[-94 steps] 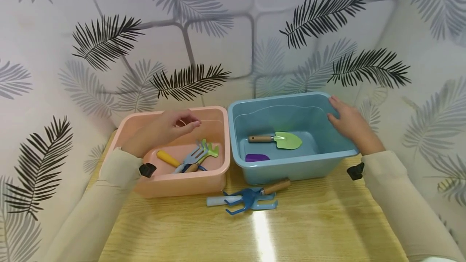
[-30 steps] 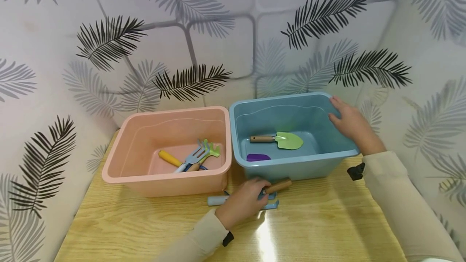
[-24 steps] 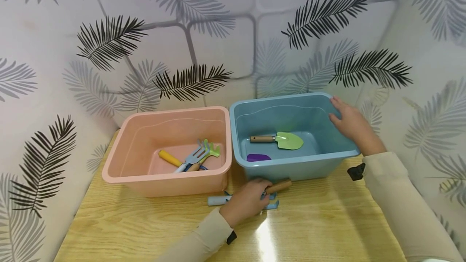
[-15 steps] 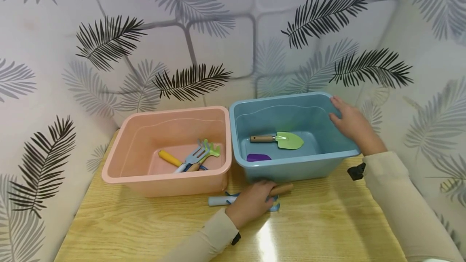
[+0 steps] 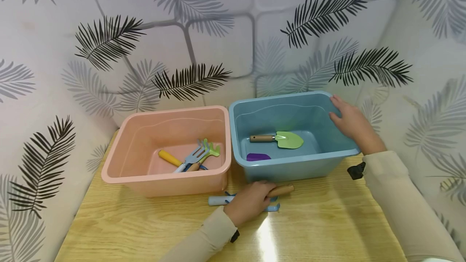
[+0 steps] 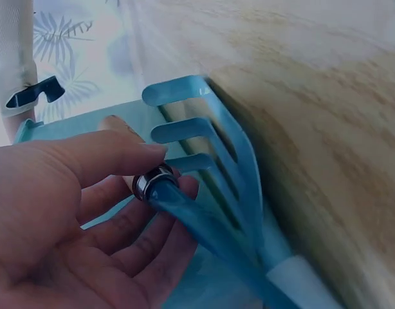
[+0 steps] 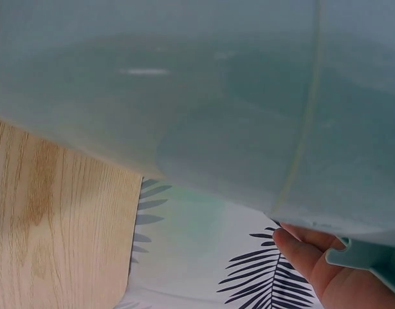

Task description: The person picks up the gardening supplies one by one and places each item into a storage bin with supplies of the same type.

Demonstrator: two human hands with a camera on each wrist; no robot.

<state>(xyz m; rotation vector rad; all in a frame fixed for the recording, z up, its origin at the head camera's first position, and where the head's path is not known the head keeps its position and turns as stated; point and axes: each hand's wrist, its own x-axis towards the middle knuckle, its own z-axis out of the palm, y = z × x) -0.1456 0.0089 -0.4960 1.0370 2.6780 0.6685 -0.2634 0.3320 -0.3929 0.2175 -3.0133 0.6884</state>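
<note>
Rake (image 5: pixel 282 190) before right tub (image 5: pixel 293 169), trowel (image 5: pixel 289 140) inside

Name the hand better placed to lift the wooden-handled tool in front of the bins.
Probably the left hand: its thumb and fingers pinch the wooden handle of the blue tool by the metal collar, while the right hand is off at the right rim of the blue bin.

I can't make out a single word, number or brand from here. The pink tub (image 5: pixel 167 185) on the left and the blue tub (image 5: pixel 287 170) on the right show no lettering, and the far wall (image 5: pixel 222 43) bears leaf prints only. The rake (image 5: pixel 282 190) is half covered by the left hand (image 5: pixel 249 202), so a small mark might escape me.
</note>
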